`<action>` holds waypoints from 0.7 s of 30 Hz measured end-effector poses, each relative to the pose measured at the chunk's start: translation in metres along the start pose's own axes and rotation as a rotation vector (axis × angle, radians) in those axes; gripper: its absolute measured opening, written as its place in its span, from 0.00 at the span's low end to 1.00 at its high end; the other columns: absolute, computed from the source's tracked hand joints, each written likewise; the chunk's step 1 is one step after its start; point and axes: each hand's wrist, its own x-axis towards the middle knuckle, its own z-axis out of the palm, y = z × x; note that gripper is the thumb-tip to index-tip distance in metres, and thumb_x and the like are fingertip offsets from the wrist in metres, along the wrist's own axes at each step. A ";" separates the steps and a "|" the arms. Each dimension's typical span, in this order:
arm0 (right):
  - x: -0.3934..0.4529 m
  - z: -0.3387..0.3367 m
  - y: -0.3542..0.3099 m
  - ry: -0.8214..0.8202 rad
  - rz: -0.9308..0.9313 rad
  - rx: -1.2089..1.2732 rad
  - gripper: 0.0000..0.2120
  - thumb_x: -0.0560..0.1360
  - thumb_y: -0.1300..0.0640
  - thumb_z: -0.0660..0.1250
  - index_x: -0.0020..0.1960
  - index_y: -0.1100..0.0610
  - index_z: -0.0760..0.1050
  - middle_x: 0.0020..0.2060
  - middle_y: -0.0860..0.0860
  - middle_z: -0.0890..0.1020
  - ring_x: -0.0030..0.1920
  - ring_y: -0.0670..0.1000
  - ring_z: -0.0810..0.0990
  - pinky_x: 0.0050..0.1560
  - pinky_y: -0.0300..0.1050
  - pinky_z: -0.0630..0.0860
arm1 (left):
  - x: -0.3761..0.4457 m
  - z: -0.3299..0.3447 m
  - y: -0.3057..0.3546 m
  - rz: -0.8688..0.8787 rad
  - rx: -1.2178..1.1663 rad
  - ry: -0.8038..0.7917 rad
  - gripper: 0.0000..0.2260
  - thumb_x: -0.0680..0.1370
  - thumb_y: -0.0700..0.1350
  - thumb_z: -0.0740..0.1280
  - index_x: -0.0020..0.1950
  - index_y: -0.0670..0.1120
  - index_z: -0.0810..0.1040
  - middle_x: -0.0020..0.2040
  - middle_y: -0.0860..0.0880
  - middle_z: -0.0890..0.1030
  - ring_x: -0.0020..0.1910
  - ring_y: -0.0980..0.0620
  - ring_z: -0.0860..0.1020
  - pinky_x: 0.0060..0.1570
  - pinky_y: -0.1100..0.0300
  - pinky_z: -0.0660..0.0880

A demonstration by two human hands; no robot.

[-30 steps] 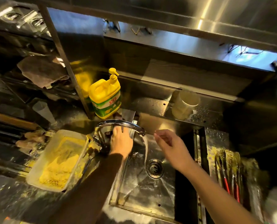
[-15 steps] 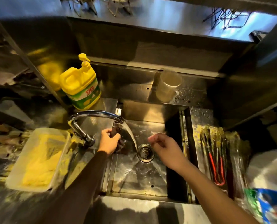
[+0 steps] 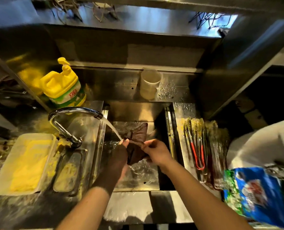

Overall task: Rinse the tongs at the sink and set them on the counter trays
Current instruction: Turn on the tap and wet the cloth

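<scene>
Both hands are over the sink [image 3: 134, 113], and between them they hold a dark brown cloth [image 3: 136, 141]. The left hand [image 3: 121, 152] has its fingers curled around the cloth's near left edge, fingertips up by the water. The right hand [image 3: 156, 151] pinches the cloth's right edge between thumb and fingers, just beside the left hand, with the cloth bunched between the two grips and its far flap spread out beyond them over the basin.

A stream of water [image 3: 112, 128] runs from the curved tap [image 3: 75, 112] and lands right at the left hand's fingertips, at the top of the cloth. The tap's base stands to the left of the left hand, on the wet steel counter [image 3: 91, 128].

The tongs [image 3: 197, 143] are not in either hand. They lie to the right of the right hand, past the sink's edge, on a tray [image 3: 182, 110] smeared with yellow crumbs. Their red-coated handles point toward the person and their tips point away. More utensils lie beside them further right, too blurred to make out.

Left of the left hand, beyond the tap, sits a plastic tub [image 3: 27, 163] of yellow crumbs. A yellow soap jug [image 3: 63, 85] stands behind the tap, and a pale cup [image 3: 150, 83] stands on the ledge behind the sink. A blue and green packet [image 3: 257, 193] lies near the right forearm.
</scene>
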 end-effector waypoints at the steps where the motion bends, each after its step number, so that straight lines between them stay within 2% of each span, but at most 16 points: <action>1: -0.002 -0.005 0.001 0.030 0.006 0.021 0.09 0.78 0.64 0.67 0.41 0.54 0.76 0.44 0.57 0.82 0.45 0.55 0.81 0.45 0.49 0.78 | 0.004 0.002 -0.003 0.027 0.099 0.032 0.20 0.83 0.51 0.56 0.71 0.42 0.70 0.65 0.37 0.77 0.58 0.43 0.78 0.61 0.48 0.74; 3: -0.008 -0.016 0.002 0.057 0.015 0.035 0.10 0.77 0.68 0.66 0.41 0.54 0.77 0.44 0.57 0.82 0.48 0.57 0.82 0.53 0.55 0.81 | 0.007 0.009 -0.012 0.170 0.437 0.109 0.21 0.83 0.52 0.56 0.74 0.44 0.67 0.70 0.40 0.73 0.66 0.40 0.74 0.69 0.45 0.68; 4: -0.010 -0.019 0.003 0.059 0.015 0.042 0.09 0.77 0.68 0.66 0.43 0.55 0.77 0.46 0.57 0.82 0.51 0.58 0.82 0.56 0.58 0.80 | 0.006 0.012 -0.016 0.232 0.512 0.125 0.20 0.84 0.51 0.56 0.73 0.44 0.67 0.67 0.40 0.75 0.66 0.39 0.74 0.68 0.45 0.69; 6: -0.016 -0.028 0.009 0.066 0.008 0.095 0.07 0.77 0.67 0.66 0.48 0.57 0.78 0.51 0.58 0.82 0.55 0.59 0.82 0.59 0.59 0.79 | 0.009 0.028 -0.024 0.259 0.472 0.121 0.18 0.84 0.49 0.55 0.71 0.41 0.68 0.65 0.36 0.75 0.62 0.38 0.76 0.65 0.46 0.72; 8: -0.021 -0.031 0.011 0.050 -0.021 0.151 0.07 0.78 0.67 0.65 0.50 0.56 0.77 0.52 0.57 0.82 0.56 0.58 0.81 0.60 0.58 0.79 | 0.013 0.044 -0.033 0.199 0.370 0.151 0.19 0.85 0.50 0.54 0.70 0.39 0.68 0.65 0.33 0.74 0.57 0.41 0.76 0.60 0.51 0.73; 9: -0.023 -0.031 0.011 0.041 -0.041 0.161 0.08 0.78 0.66 0.65 0.49 0.55 0.77 0.51 0.56 0.81 0.56 0.56 0.81 0.60 0.57 0.79 | 0.014 0.051 -0.036 0.120 0.253 0.140 0.21 0.84 0.53 0.53 0.69 0.40 0.71 0.63 0.34 0.76 0.56 0.41 0.77 0.59 0.51 0.73; 11: -0.024 -0.036 0.011 0.055 -0.070 0.170 0.10 0.79 0.65 0.65 0.46 0.50 0.76 0.50 0.53 0.81 0.56 0.56 0.80 0.61 0.56 0.78 | 0.013 0.062 -0.050 -0.118 -0.085 0.051 0.28 0.81 0.64 0.52 0.58 0.44 0.81 0.55 0.39 0.83 0.52 0.41 0.83 0.57 0.47 0.76; 13: -0.024 -0.041 0.008 0.055 -0.087 0.152 0.10 0.79 0.64 0.65 0.45 0.48 0.75 0.50 0.52 0.80 0.57 0.56 0.80 0.62 0.57 0.77 | 0.012 0.061 -0.066 -0.225 -0.237 0.011 0.29 0.78 0.67 0.55 0.47 0.47 0.85 0.47 0.43 0.87 0.43 0.44 0.86 0.48 0.50 0.78; 15: -0.026 -0.053 0.014 0.017 -0.102 0.114 0.08 0.78 0.62 0.66 0.47 0.49 0.76 0.50 0.52 0.80 0.57 0.56 0.80 0.61 0.56 0.78 | 0.014 0.065 -0.078 -0.281 -0.265 -0.013 0.21 0.80 0.60 0.59 0.48 0.47 0.85 0.49 0.43 0.86 0.42 0.45 0.86 0.44 0.53 0.78; 18: -0.031 -0.086 0.031 0.018 -0.109 0.032 0.06 0.77 0.60 0.69 0.53 0.53 0.78 0.52 0.54 0.82 0.56 0.55 0.81 0.58 0.50 0.79 | 0.020 0.082 -0.079 -0.288 -0.102 -0.007 0.11 0.81 0.49 0.61 0.52 0.44 0.80 0.45 0.41 0.83 0.41 0.44 0.81 0.40 0.54 0.78; 20: -0.031 -0.113 0.046 0.153 -0.086 -0.036 0.07 0.77 0.59 0.69 0.55 0.57 0.79 0.52 0.54 0.82 0.55 0.55 0.81 0.56 0.47 0.77 | 0.024 0.095 -0.077 -0.240 0.031 -0.014 0.05 0.81 0.43 0.62 0.48 0.47 0.76 0.39 0.42 0.80 0.33 0.44 0.80 0.31 0.56 0.79; 21: -0.030 -0.126 0.054 0.233 -0.071 -0.077 0.09 0.77 0.59 0.69 0.56 0.58 0.79 0.52 0.55 0.82 0.54 0.55 0.81 0.55 0.47 0.77 | 0.026 0.098 -0.077 -0.210 0.079 -0.013 0.05 0.80 0.41 0.63 0.45 0.49 0.75 0.36 0.43 0.80 0.29 0.46 0.80 0.27 0.57 0.78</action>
